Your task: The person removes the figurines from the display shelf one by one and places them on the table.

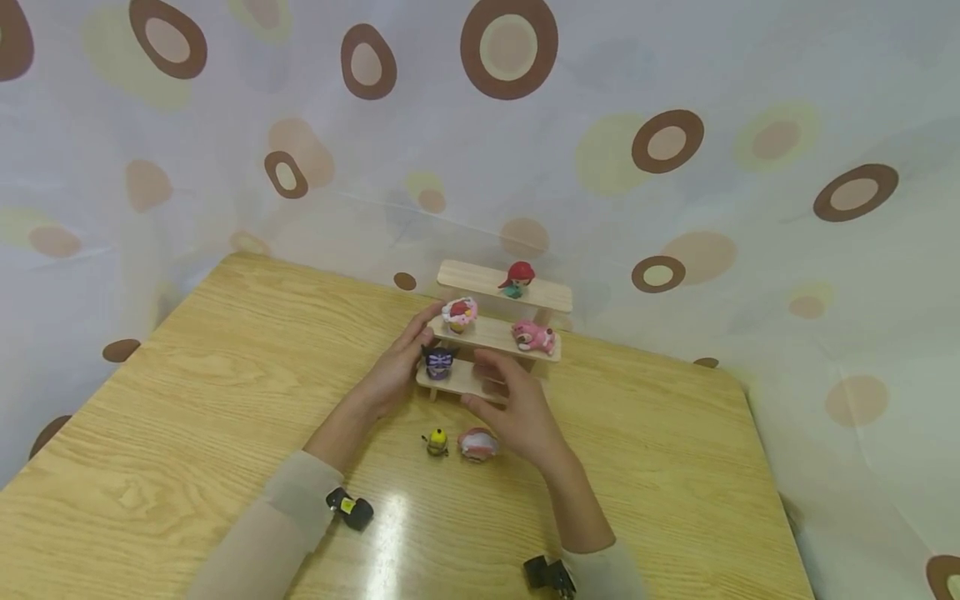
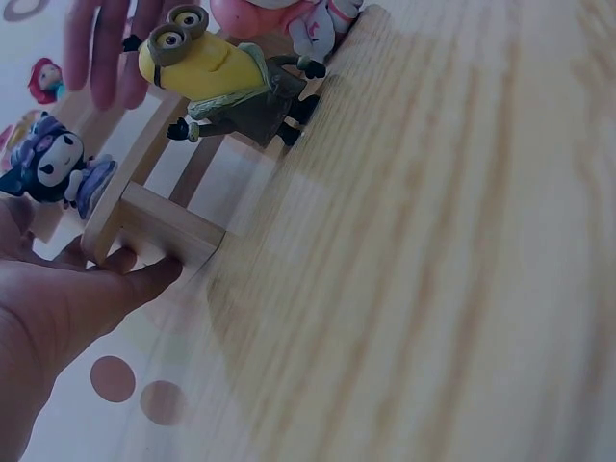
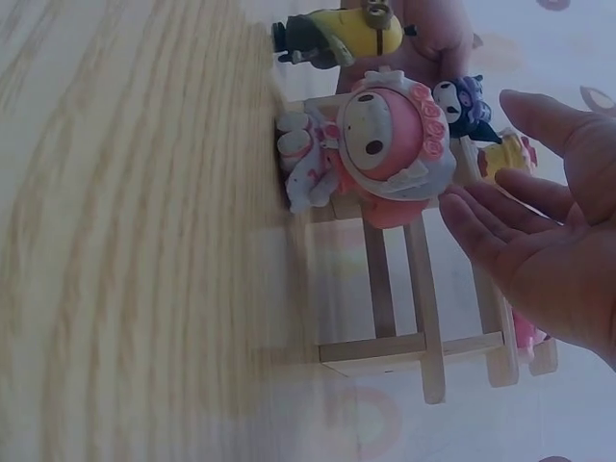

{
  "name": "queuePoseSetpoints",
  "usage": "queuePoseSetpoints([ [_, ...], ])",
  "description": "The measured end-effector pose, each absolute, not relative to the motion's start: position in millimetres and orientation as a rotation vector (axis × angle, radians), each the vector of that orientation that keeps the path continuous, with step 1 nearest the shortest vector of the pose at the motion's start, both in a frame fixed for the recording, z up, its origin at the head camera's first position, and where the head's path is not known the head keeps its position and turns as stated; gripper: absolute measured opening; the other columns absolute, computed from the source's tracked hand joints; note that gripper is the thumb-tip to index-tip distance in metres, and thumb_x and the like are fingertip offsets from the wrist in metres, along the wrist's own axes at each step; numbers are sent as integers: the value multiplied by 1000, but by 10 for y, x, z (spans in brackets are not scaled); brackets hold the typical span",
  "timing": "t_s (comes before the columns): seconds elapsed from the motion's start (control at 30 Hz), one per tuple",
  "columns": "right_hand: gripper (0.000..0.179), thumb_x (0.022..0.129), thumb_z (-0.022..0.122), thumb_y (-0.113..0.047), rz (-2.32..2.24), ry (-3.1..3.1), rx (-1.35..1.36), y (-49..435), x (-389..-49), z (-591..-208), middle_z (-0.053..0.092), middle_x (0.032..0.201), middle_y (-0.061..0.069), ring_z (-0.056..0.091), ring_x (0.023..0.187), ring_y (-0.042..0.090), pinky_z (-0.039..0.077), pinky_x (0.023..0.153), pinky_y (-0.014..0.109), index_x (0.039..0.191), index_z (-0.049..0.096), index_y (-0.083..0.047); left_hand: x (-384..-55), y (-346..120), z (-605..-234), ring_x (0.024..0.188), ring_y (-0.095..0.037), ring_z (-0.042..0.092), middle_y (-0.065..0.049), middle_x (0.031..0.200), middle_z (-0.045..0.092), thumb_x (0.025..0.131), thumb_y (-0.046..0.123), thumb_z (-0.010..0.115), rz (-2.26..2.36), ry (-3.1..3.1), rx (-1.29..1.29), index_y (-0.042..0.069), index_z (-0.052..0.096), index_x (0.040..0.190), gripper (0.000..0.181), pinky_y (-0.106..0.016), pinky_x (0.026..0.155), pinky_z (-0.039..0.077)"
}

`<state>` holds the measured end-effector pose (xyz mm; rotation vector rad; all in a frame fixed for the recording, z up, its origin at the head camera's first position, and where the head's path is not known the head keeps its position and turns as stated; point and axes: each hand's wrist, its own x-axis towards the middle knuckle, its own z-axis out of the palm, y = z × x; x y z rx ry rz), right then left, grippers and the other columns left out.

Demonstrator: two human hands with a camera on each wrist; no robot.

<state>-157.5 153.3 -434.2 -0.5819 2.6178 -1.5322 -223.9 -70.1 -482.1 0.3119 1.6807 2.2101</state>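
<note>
The table (image 1: 660, 467) spreads under both your forearms, and the wooden stand (image 1: 491, 333) rises from it just ahead of your hands. It should be stiff and fairly light, likely to tip or slide if nudged, so it is best held by a leg or step end; it looks pale and smooth, with three round-cornered steps. Your left hand (image 1: 393, 371) rests against its left end, fingers fairly straight; how firmly they press you cannot tell. Your right hand (image 1: 517, 408) hovers at the lowest step, thumb and fingers well apart, holding nothing. The figures look hard and light, perhaps slick, and are best pinched round the body. The pink-hooded figure (image 1: 477, 445) sits just left of your right hand; a pink animal figure (image 1: 534, 337) lies beyond that hand. By your left fingertips is a pink-and-white figure (image 1: 460, 314), and between your hands stands a dark-eared purple figure (image 1: 438, 363). Beyond both is a red-haired figure (image 1: 517, 279); the small yellow figure (image 1: 437, 442) stands between your wrists, its thin arms probably fragile.
</note>
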Motion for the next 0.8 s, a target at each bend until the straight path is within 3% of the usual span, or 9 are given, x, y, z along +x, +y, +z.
queuePoseSetpoints([
  [0.3,62,97,78,-8,-1603,2537,-586,1483,-1602,-4398,58,151,19,62,134,36,54,107,45,153,50,-3,-2244,-708,-4832,163,-29,7,1,177,9,117,39,31,2201,1687,314,39,25,168,52,-57,130,6],
  [0.6,68,100,74,-8,-1636,2500,-651,1437,-1621,-4426,52,158,16,60,136,36,54,107,47,160,42,-7,-2240,-715,-4822,163,-28,7,1,177,9,117,39,30,2212,1675,318,37,23,168,52,-56,130,6],
  [0.8,63,100,73,-7,-1653,2472,-647,1400,-1647,-4424,56,154,17,62,134,35,55,106,44,157,46,-6,-2248,-708,-4827,163,-26,6,1,177,10,116,39,30,2216,1662,325,39,24,168,52,-55,131,7],
])
